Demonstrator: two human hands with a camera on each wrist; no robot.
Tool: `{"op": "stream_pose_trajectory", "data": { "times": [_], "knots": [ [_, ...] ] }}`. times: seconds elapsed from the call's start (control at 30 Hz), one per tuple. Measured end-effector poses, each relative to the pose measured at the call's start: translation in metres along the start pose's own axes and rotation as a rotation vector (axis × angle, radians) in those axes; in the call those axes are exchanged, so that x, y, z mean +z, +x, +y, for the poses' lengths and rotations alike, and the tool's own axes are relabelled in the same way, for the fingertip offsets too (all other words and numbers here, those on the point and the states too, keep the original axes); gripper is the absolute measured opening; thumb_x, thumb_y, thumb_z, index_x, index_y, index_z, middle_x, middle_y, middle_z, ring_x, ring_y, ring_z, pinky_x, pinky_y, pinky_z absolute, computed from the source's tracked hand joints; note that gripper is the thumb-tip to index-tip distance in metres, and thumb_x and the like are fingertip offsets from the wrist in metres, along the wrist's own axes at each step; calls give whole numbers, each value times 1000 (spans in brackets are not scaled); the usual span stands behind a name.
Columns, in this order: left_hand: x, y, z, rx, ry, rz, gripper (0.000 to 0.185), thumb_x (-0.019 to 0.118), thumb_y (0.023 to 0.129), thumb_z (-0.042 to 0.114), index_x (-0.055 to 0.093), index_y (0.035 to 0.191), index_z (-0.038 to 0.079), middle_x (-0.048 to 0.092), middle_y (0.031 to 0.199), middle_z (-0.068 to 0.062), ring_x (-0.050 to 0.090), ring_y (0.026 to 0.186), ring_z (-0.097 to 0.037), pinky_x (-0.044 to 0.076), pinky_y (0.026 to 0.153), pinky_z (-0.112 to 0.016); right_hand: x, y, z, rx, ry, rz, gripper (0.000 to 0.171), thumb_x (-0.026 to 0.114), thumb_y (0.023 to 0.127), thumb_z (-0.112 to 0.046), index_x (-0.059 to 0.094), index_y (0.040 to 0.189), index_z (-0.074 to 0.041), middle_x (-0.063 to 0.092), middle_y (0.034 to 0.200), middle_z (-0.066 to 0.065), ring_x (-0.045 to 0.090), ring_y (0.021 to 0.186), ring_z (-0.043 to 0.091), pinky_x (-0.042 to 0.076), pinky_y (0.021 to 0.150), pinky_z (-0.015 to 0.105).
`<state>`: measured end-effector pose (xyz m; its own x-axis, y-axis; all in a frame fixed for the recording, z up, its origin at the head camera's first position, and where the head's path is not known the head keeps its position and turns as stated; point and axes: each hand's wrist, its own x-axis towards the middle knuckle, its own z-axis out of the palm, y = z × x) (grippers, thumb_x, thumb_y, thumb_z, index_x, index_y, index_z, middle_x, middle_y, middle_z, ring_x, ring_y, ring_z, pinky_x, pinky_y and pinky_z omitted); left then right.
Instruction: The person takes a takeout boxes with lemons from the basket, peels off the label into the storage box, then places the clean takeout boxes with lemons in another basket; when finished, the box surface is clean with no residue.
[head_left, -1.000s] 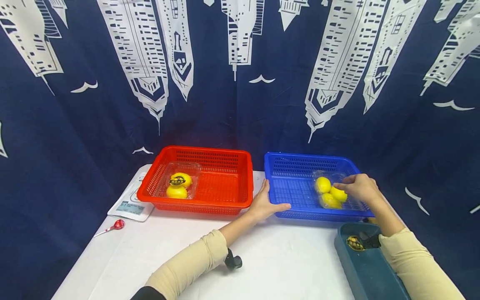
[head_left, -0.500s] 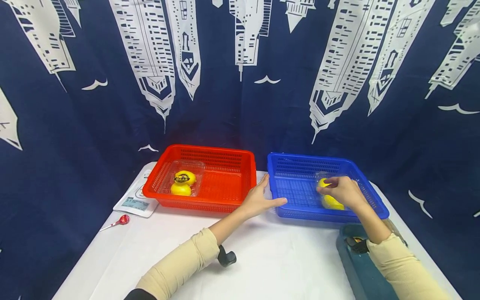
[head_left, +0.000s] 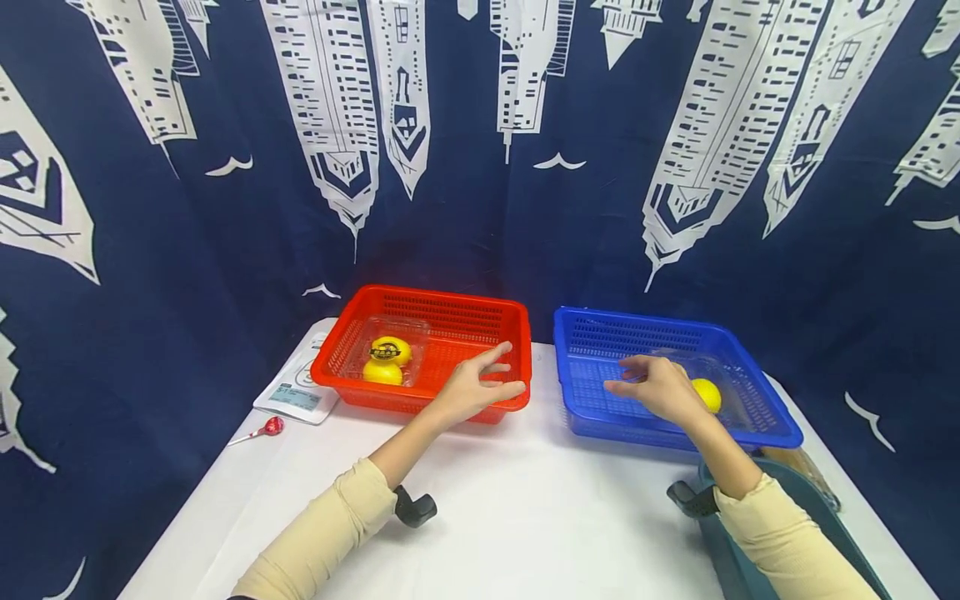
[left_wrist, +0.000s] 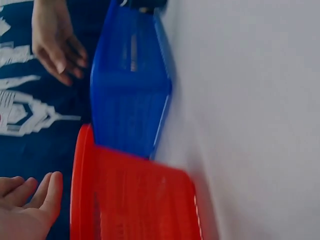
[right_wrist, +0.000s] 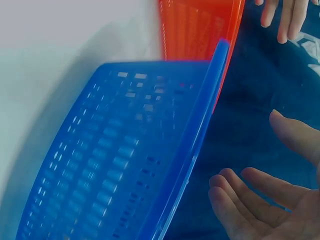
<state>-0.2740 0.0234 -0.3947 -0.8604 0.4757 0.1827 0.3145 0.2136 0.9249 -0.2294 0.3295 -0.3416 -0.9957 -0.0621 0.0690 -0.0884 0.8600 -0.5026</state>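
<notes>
Left hand (head_left: 471,388) hovers over near right corner of red plastic mesh basket (head_left: 442,321), fingers spread, holding nothing. Right hand (head_left: 660,389) hovers inside blue plastic mesh basket (head_left: 592,333), fingers loosely extended, empty; yellow lemon (head_left: 708,394) lies just behind it, in clear plastic box

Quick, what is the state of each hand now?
Left hand: open, holds nothing, over the red basket.
Right hand: open, holds nothing, over the blue basket.
</notes>
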Motion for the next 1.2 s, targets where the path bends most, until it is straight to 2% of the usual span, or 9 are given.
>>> {"op": "stream_pose_trajectory", "data": {
  "times": [0.13,0.27,0.33,0.43,0.53,0.7,0.87,1.0,1.2],
  "knots": [
    [-26,-11,-6,46,83,94,74,74,84,38,41,149,26,54,143,-8,63,118,-35,59,88,-40,7,3,-11,-9,38,-27,65,71,87,-41,57,130,5,66,120,25,64,105,36,57,85,43],
    [-59,-29,-11,94,273,215,75,76,82,40,43,148,25,51,146,-8,57,126,-29,52,99,-48,15,3,-19,-23,38,-25,66,72,85,-44,58,130,3,68,117,23,66,103,33,58,84,41],
    [-77,-39,-14,104,350,279,75,76,81,39,44,147,23,48,149,-9,52,131,-30,44,107,-55,18,3,-22,-33,39,-23,67,73,84,-44,58,130,3,69,116,22,67,101,31,58,82,39],
    [-102,-53,-20,95,416,362,75,77,80,38,46,146,20,48,149,-10,46,135,-34,35,111,-61,23,2,-27,-41,33,-22,69,73,83,-45,57,131,2,69,116,21,68,100,29,58,80,38],
    [-124,-62,-31,86,473,410,76,78,79,36,46,145,17,48,148,-12,44,136,-37,32,112,-62,25,2,-32,-39,30,-22,72,74,82,-47,56,133,1,69,116,20,68,100,29,59,81,38],
    [-155,-72,-57,29,544,449,79,75,81,37,41,147,11,43,151,-17,37,138,-42,27,114,-64,31,3,-41,-57,52,-32,74,74,82,-47,54,135,1,69,117,20,68,101,30,59,83,40],
    [-176,-80,-84,-67,521,479,84,73,81,36,34,150,8,37,152,-21,29,139,-42,26,113,-66,35,1,-49,-81,77,-45,74,75,82,-43,51,137,2,68,117,20,67,103,31,59,86,43],
    [-183,-81,-99,-102,471,464,86,72,81,34,30,152,8,32,155,-22,27,141,-43,27,112,-68,35,-1,-56,-85,101,-63,76,75,82,-42,49,139,1,68,120,20,66,106,32,58,89,44],
    [-186,-81,-110,-81,414,435,89,72,82,34,26,153,8,27,157,-23,31,141,-44,28,113,-67,39,-3,-66,-125,114,-73,69,76,83,-36,52,136,0,69,119,17,67,104,30,58,89,43]
  ]
}}
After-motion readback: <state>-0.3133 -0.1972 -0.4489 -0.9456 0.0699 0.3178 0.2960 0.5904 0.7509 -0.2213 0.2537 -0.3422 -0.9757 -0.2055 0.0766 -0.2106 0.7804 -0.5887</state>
